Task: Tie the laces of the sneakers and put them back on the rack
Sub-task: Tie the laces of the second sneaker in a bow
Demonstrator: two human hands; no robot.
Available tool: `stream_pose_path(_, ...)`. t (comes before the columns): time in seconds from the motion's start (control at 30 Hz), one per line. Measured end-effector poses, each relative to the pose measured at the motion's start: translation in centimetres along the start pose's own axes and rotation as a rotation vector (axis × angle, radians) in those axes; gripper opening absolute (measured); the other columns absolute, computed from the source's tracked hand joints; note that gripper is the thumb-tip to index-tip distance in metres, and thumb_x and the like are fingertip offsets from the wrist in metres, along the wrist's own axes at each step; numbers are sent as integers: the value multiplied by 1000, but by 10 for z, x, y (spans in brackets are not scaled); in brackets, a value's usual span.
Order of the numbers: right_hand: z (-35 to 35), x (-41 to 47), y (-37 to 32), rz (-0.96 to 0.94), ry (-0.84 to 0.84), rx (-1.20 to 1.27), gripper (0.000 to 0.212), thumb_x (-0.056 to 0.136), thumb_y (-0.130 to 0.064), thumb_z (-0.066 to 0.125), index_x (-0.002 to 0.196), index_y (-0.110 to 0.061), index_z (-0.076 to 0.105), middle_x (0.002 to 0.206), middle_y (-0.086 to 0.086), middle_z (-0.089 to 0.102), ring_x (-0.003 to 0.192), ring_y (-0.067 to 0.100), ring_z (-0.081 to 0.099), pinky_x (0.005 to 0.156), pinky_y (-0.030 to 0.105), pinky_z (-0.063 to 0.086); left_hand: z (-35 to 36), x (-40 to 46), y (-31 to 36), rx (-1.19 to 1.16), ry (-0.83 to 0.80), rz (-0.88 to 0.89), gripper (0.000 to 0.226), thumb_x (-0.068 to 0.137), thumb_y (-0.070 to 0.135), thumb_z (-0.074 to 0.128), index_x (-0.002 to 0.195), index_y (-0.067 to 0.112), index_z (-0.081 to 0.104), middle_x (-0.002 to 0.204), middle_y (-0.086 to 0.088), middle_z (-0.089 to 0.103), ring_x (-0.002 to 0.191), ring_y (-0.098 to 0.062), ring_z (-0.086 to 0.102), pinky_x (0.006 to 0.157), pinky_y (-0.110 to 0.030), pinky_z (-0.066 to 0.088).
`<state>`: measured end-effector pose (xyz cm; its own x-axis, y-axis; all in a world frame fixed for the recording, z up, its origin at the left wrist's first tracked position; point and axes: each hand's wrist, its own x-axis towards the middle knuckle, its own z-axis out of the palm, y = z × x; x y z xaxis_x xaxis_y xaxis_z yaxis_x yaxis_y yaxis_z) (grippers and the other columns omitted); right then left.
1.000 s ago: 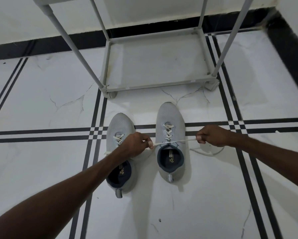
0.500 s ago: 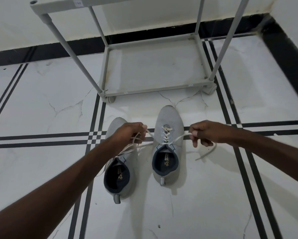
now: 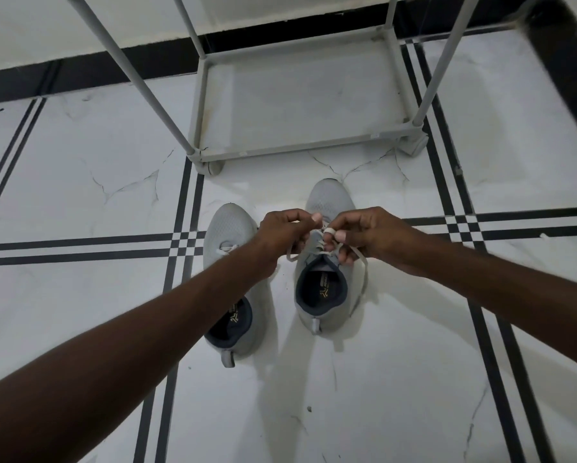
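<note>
With both hands pinching the lace [image 3: 359, 253] over the right sneaker [image 3: 324, 282], I'm mid-knot: left hand [image 3: 285, 233], right hand [image 3: 364, 233]. Next: form loops; left sneaker [image 3: 228, 228] untied, rack [image 3: 300, 150] waiting.

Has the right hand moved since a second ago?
Yes. The right hand has come inward from beside the right sneaker to over its laces, meeting the left hand.

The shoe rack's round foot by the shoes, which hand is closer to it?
Left. The left hand sits just below-right of the foot; the right hand is farther right, over the right sneaker.
</note>
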<state>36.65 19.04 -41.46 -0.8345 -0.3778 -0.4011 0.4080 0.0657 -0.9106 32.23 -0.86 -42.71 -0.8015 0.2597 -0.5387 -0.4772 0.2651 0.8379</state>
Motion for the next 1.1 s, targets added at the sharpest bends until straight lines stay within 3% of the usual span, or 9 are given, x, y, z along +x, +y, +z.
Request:
stream_pose_path(0.07,5,2,0,-30,68,-87,18,98,-2,51,108,-1,67,84,25,65,65,27,65,62,35,57,3,5,-2,-9,-13,-4,12,95,20,64,92,12,72,65,-2,56,53,-11,45,54,-23,40)
stream_pose_path(0.13,9,5,2,-57,118,-198,20,99,1,45,107,-4,63,79,28,65,59,30,65,59,39,58,2,9,-5,-28,-84,-15,21,96,3,55,101,15,72,75,-5,62,57,-11,50,58,-24,44)
stream_pose_path(0.2,13,7,5,-78,149,-313,21,98,2,42,104,-10,58,75,22,66,56,29,66,58,42,59,0,10,-7,-66,-155,-34,33,94,-8,51,112,12,70,83,-9,64,63,-12,55,62,-24,49)
stream_pose_path(0.3,18,7,9,-95,164,-427,33,96,7,38,105,-20,55,75,18,66,53,24,68,56,44,60,-1,11,-9,-123,-187,-70,38,91,-14,51,124,1,62,77,-8,65,65,-15,59,63,-26,54)
stream_pose_path(0.5,23,8,9,-106,173,-437,33,95,4,47,111,-23,56,74,17,70,55,29,70,54,42,61,3,19,-17,-147,-147,-111,27,87,-8,63,114,-9,64,97,-24,67,80,-26,65,79,-31,56)
stream_pose_path(0.67,22,12,7,-82,193,-341,28,93,3,55,107,-22,58,71,16,71,52,32,70,49,44,60,3,17,-17,-238,-259,-139,18,93,-8,54,104,-4,68,88,-18,67,74,-20,64,68,-20,58)
stream_pose_path(0.87,17,18,13,-58,178,-242,27,93,4,53,107,-19,57,74,21,70,53,35,67,50,42,59,-5,10,-12,-325,-449,-206,15,100,3,48,109,-3,59,91,-15,63,80,-16,61,76,-20,55)
stream_pose_path(0.97,15,22,17,-15,124,-178,25,95,3,52,111,-15,52,77,22,67,58,33,66,53,38,58,0,8,-15,-282,-395,-164,14,99,7,52,97,-2,63,83,-12,62,67,-9,57,63,-15,49)
stream_pose_path(1.1,6,25,20,68,131,-58,24,94,7,51,113,-6,44,77,21,65,60,30,63,51,34,53,1,7,-15,-276,-350,-138,17,101,6,48,106,2,64,77,-6,66,61,-7,54,58,-15,48)
